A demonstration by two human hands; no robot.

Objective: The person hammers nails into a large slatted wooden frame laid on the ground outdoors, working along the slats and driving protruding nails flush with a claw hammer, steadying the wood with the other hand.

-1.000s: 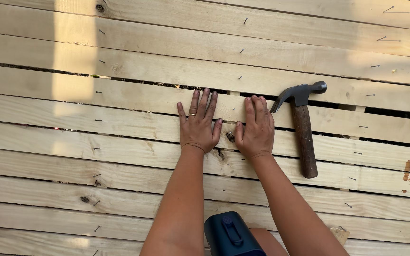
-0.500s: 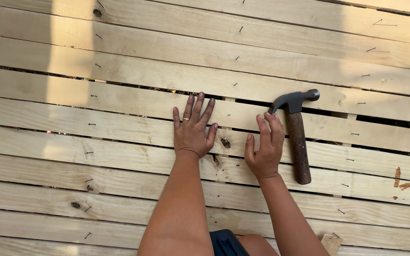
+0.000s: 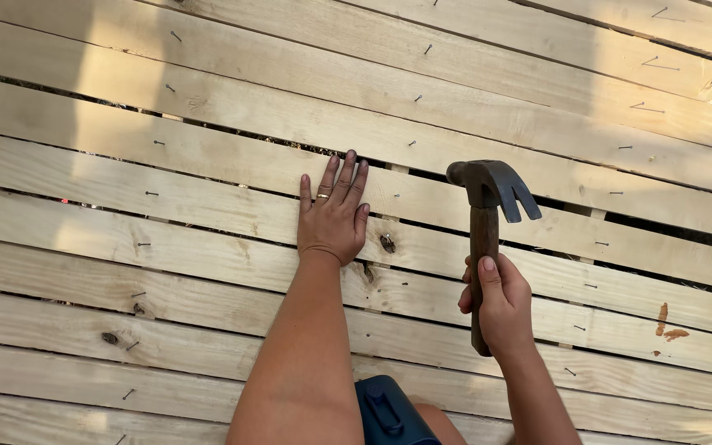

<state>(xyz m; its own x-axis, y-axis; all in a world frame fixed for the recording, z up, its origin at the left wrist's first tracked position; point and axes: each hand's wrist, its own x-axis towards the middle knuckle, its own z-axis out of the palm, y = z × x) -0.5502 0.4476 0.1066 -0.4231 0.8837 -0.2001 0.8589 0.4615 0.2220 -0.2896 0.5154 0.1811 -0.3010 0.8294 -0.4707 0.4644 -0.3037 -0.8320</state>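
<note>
— Planks (image 3: 166, 272) of pale wood fill the whole view, yes? What does the left hand (image 3: 333, 216) do on them?

— It lies flat on one plank, palm down. Its fingers (image 3: 346, 175) are stretched and only a little apart, pointing to the far side. They hold nothing. One finger carries a ring (image 3: 321, 196).

— And the right hand (image 3: 498, 302)?

— It is closed around the wooden handle of a claw hammer (image 3: 485, 227). The grip is low on the handle, near its end, and the thumb lies along the handle. The hammer stands lifted above the planks, to the right of the left hand and well apart from it. Its dark metal head is at the far end, with the claw turned to the right.

— What is between the two hands?

— A dark knot (image 3: 387, 243) in the wood, just beside the left hand on its right side. I cannot tell if a nail sits in it.

— Other things on the planks?

— Many small nails (image 3: 416, 98) are in the wood, some bent, in rows from far to near. Dark gaps (image 3: 661, 227) run between some planks. At the right there is an orange stain (image 3: 667, 323). At the near edge, between the forearms, a dark blue object (image 3: 389, 410) shows partly; I cannot tell what it is.
</note>
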